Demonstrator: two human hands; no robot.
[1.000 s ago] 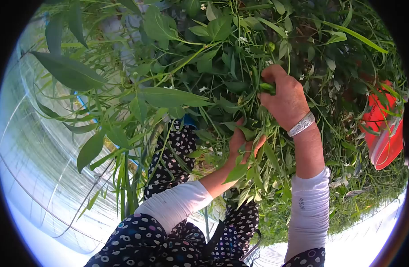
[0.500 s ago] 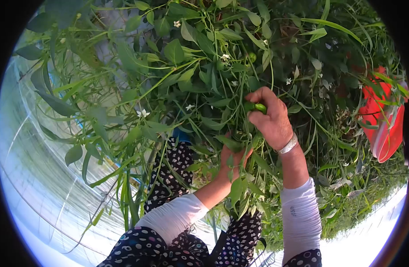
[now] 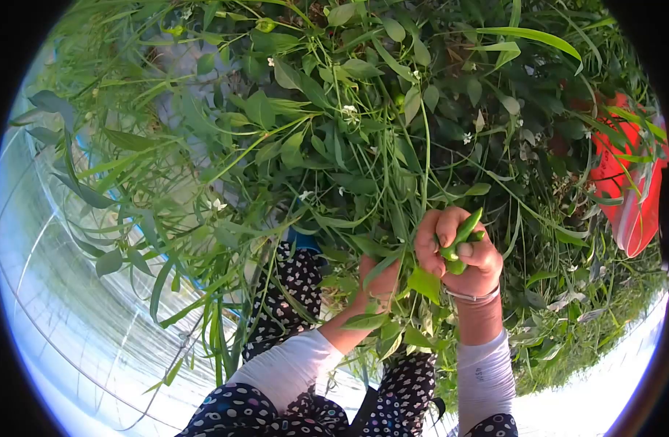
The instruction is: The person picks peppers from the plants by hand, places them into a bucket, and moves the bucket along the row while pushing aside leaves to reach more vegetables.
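From my feed, the right grip has dropped nearer the body and rolled over, exposing more of the peppers.

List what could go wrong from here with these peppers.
1. Drop: the right hand bunches the green peppers in its fingers, tips sticking out; one could slip out of the grip and get lost in the foliage.
2. Plant damage: the left hand is in the foliage, partly hidden by a leaf, so a pull there might snap a stem unseen.
3. Flower loss: white flowers dot the plants; brushing past could knock some off.
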